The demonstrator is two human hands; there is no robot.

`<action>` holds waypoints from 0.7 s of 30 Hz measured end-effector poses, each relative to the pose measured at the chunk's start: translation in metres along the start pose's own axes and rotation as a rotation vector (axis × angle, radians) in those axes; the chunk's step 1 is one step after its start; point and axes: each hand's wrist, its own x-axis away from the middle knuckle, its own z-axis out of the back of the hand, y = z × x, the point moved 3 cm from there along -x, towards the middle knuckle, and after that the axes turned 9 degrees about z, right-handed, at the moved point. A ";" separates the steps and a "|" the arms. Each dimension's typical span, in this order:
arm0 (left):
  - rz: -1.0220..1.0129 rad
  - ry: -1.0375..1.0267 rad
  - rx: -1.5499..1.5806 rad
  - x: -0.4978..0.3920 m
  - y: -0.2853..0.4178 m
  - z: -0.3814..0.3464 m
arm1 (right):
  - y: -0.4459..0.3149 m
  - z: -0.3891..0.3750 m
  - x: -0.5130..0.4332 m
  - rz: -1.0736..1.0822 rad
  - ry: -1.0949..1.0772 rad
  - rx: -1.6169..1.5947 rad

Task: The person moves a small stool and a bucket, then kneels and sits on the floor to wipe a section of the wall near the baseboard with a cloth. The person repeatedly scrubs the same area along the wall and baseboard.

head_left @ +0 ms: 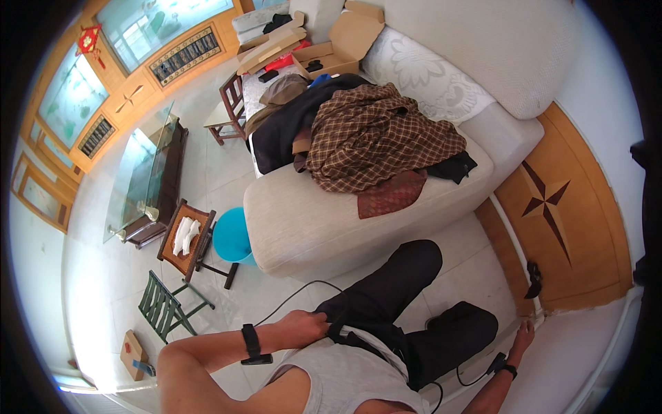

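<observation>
My left hand (pixel 307 329) rests at the waist of my black trousers (pixel 382 290), its fingers curled and their tips hidden against the dark cloth. A thin black cable (pixel 305 285) loops above it. Out to the right, my right hand (pixel 524 335) is beside the base of the wall, close to the lower end of a white pipe (pixel 509 222). Its fingers are bent, and whether anything small is between them is unclear. Just above that hand, a small dark object (pixel 533 279) sits against the pipe. Each wrist wears a black strap with a device.
A beige sofa (pixel 305 227) stands ahead, bearing a brown checked cloth (pixel 382 134), dark clothes and open cardboard boxes (pixel 331 54). To the left are a blue bucket (pixel 230 235), a woven-top stool (pixel 176 253), a green folding seat (pixel 161 302) and a glass-topped table (pixel 147 165).
</observation>
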 end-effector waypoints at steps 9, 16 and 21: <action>-0.044 0.047 -0.167 -0.012 0.006 0.002 | -0.016 -0.005 0.003 0.029 0.030 -0.215; -0.044 0.071 -0.163 -0.011 0.003 0.000 | -0.020 0.000 -0.001 -0.006 -0.033 -0.068; -0.012 0.040 -0.201 -0.019 0.004 0.002 | -0.031 -0.009 -0.003 -0.023 -0.054 -0.062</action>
